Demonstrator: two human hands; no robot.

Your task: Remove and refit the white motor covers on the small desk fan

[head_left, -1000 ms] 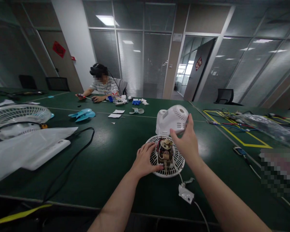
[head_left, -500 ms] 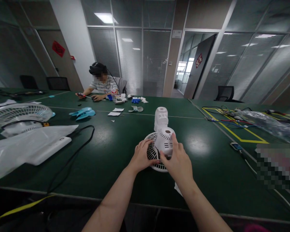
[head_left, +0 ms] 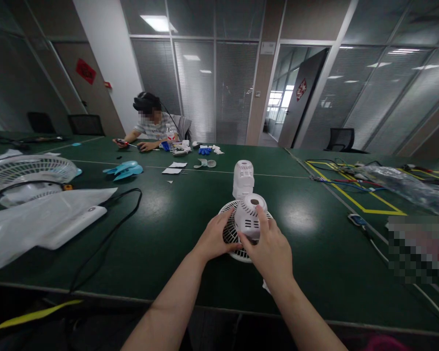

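Note:
A round white fan grille [head_left: 230,236] lies on the green table in front of me, with a white slotted motor housing [head_left: 247,222] on top of it. My left hand [head_left: 213,237] grips the grille's left rim, thumb at the near edge and fingers over the far side. Around the right side of the housing curls my right hand [head_left: 272,248], its thumb at the lower front and fingers near the round hole on top. Just behind stands another white slotted fan part [head_left: 243,178], upright. The underside of the grille is hidden.
Another fan grille [head_left: 29,170] and a white plastic bag [head_left: 51,214] lie at left, near a black cable [head_left: 131,209]. Blue fan blades [head_left: 124,169] rest farther back. Across the table a person [head_left: 149,126] holds a screwdriver. Wires [head_left: 336,178] and clear plastic wrap [head_left: 406,187] are at right.
The motor housing has turned and become more upright on the grille, its top hole moving slightly. My right fingers have shifted slightly with it; my left hand stays on the grille.

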